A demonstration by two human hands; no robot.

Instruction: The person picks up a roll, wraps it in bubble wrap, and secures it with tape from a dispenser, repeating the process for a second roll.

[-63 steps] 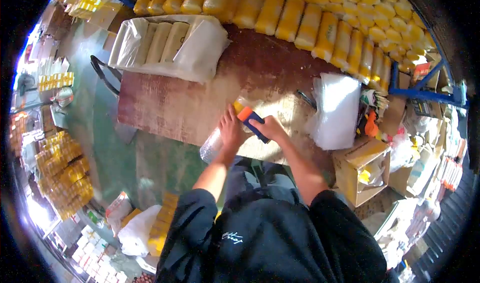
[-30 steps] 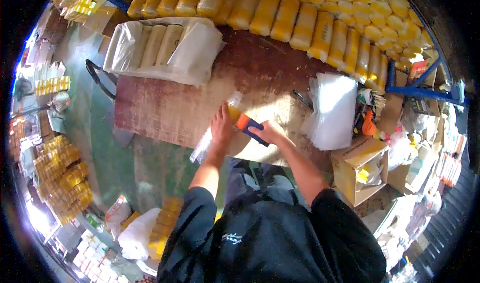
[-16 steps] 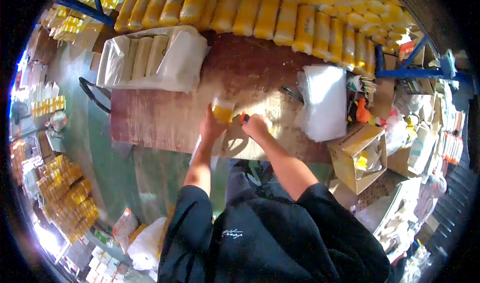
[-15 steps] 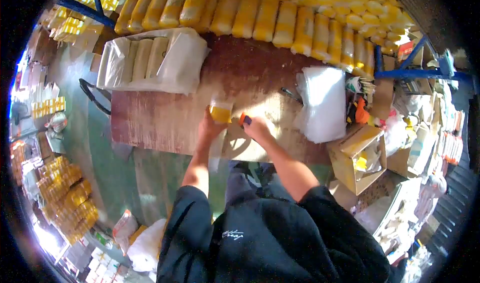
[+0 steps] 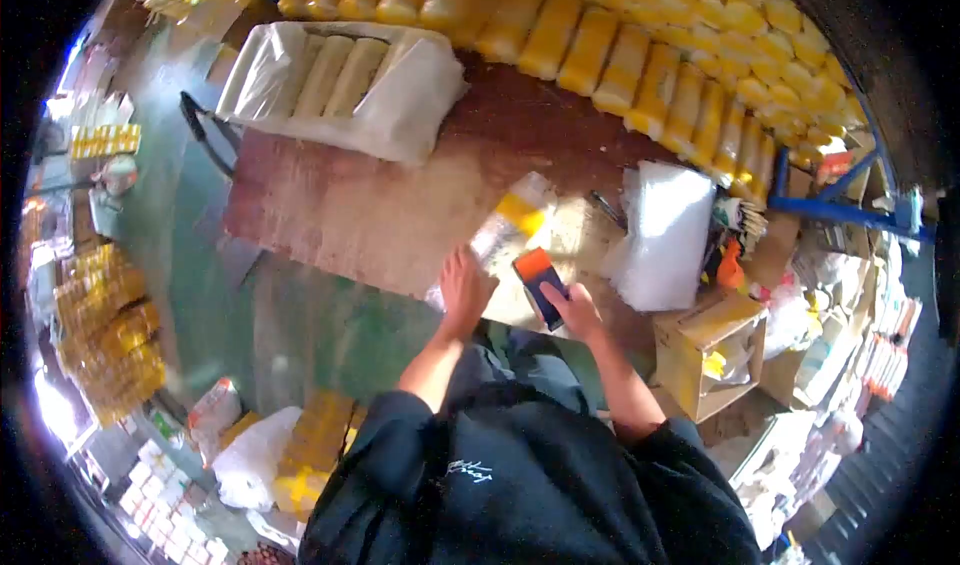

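A clear plastic bag [image 5: 491, 238] with a yellow band lies slantwise on the table near its front edge. Over its lower end is my left hand [image 5: 465, 287], fingers close together and seeming to grip the plastic; the fingertips are not sharp. My right hand [image 5: 575, 310] is closed around a dark, flat handheld tool with an orange end [image 5: 540, 283], just right of the bag. The tool's exact kind does not show. Its orange end points up and away from me.
A white-lined box [image 5: 420, 115] with several wrapped rolls stands at the table's back left. A stack of clear plastic bags [image 5: 665, 230] lies right, beside a dark pen-like item [image 5: 607, 208]. A cardboard box [image 5: 705, 350] stands front right. Yellow-and-white packages [image 5: 585, 50] line the back.
The bag with the yellow band has gone from raised in my left hand to stretched out on the table. My right hand has turned, showing more of the tool. The view has shifted.
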